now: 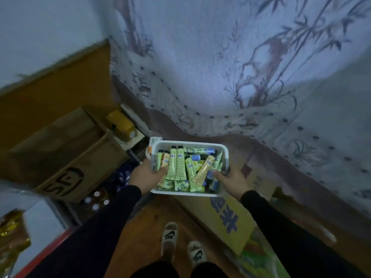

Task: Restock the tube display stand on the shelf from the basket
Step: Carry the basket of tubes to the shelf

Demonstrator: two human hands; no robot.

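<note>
White basket (224, 151) heaped with pale green and yellow tubes (176, 167), held out over the wooden floor. My left hand (143, 177) and right hand (233, 180) grip its side rims, thumbs hooked inside. Cardboard boxes (66, 157) left, patterned curtain (220, 67) ahead.

Tubes (181, 167) lie in the basket (226, 155) — boxes (66, 157) left, a draped cloth (220, 67) behind.

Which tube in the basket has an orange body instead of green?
The orange tube lying diagonally at centre-right in the basket, near the right hand; the tubes around it are pale green.
</note>
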